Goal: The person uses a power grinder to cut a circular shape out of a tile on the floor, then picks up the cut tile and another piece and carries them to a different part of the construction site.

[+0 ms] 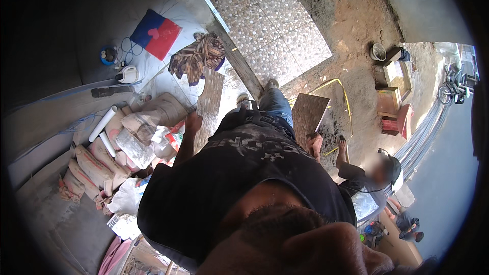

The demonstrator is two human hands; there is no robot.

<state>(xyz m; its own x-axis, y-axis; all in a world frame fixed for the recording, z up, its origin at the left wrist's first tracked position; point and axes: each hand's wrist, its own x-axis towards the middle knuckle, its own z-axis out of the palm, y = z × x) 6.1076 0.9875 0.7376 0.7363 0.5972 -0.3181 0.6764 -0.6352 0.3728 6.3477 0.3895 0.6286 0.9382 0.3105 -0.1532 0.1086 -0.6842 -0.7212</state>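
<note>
My left hand (192,122) is closed on the edge of a long brown patterned tile piece (209,103), which hangs upright beside my left side and has a curved or cut edge. On the other side, my right hand (315,145) grips the lower end of a brown pebble-patterned tile (309,114), whose pale side edge shows. Between them I stand with one foot (271,84) at the border of the laid pebble-patterned floor tiles (270,25). A crumpled striped cloth (197,57) lies just past the left piece.
A co-worker's hand (342,145) reaches over the bare soil (351,35) near a yellow strap or cord (348,97). Filled sacks (97,168) and white pipes (103,123) crowd the left. A bucket (378,52) and wooden boxes (388,101) stand at the right.
</note>
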